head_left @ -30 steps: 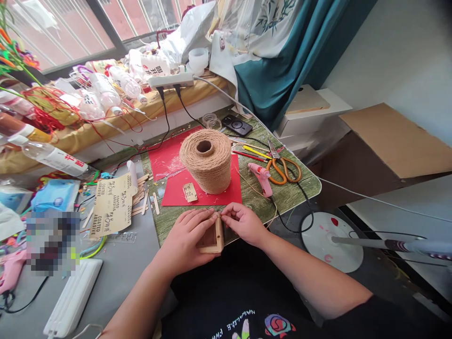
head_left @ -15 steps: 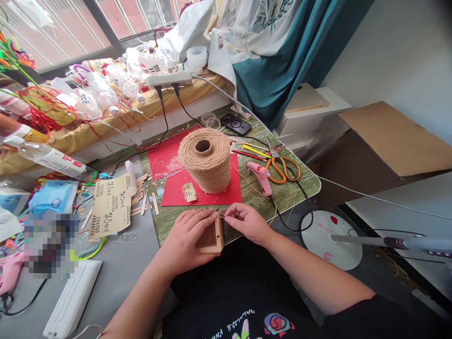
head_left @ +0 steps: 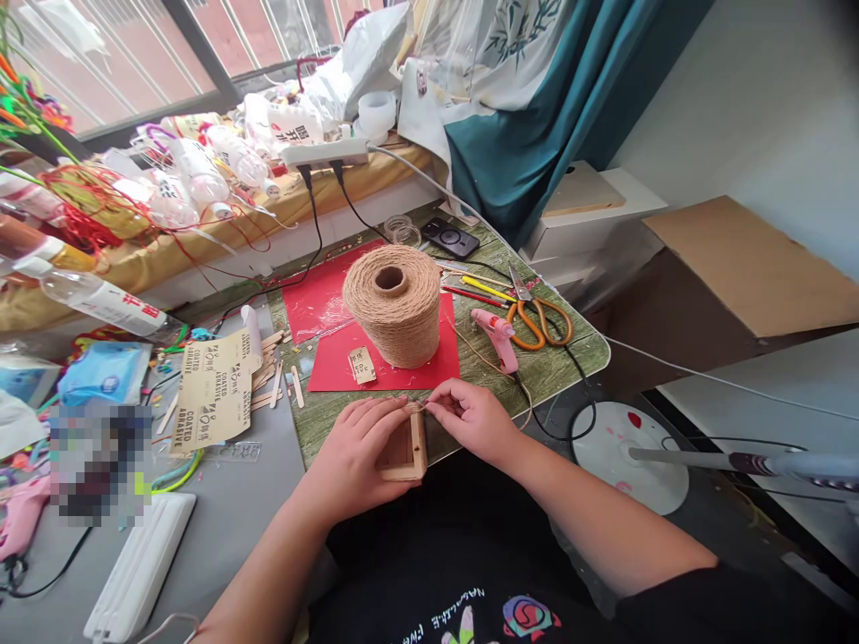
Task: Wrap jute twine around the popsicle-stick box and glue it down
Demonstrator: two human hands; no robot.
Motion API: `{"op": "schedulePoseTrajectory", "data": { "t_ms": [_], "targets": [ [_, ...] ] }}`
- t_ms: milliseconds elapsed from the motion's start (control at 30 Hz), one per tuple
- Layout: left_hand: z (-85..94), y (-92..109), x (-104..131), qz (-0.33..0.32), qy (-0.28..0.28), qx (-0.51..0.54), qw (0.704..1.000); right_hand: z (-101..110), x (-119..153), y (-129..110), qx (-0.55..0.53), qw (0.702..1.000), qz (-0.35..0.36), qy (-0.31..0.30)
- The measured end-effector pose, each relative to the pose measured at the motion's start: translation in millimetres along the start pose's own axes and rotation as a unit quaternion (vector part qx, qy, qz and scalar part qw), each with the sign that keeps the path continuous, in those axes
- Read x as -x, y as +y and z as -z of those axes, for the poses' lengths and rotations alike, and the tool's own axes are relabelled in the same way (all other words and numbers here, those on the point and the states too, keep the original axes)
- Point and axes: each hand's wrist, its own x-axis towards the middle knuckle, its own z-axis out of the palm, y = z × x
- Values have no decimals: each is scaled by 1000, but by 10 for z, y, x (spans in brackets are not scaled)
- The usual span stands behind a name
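Note:
My left hand is closed on a small wooden box at the table's front edge, its fingers over the far side. My right hand is pinched at the box's far right corner, with thumb and forefinger together; what lies between them is too small to name. Beyond the hands a large cone of twine stands upright on red paper. A strand runs over the table to the right of the cone. A pink glue gun lies right of the red paper.
Orange-handled scissors, a yellow pen and a black phone lie at the right and back. Sandpaper sheets and wooden sticks are at the left. Bottles and a power strip line the sill.
My right hand has shifted slightly up at the box's corner, its pinch still closed. My left hand keeps its hold on the box. The view has moved a little.

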Motion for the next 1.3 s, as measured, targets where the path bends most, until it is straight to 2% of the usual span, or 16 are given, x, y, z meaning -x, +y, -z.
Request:
{"op": "schedulePoseTrajectory", "data": {
  "t_ms": [167, 333, 400, 667, 800, 1033, 1300],
  "targets": [
    [43, -22, 20, 3, 4, 35, 999, -56, -3, 30, 21, 1000, 21, -2],
    [203, -82, -56, 66, -29, 39, 997, -89, -16, 83, 9, 998, 61, -14],
    [226, -123, -114, 69, -28, 23, 997, -97, -19, 109, 8, 998, 64, -16],
    [46, -187, -242, 41, 23, -36, 998, -96, -35, 125, -1, 998, 52, -23],
    [59, -145, -253, 48, 28, -44, 998, -90, -48, 144, -14, 999, 35, -28],
    [69, -95, -254, 166, 27, 61, 984, -86, -46, 130, -30, 999, 31, -22],
    [117, -18, -330, 131, -3, 92, 987, -67, -45, 116, -44, 998, 37, -24]
  ]
}}
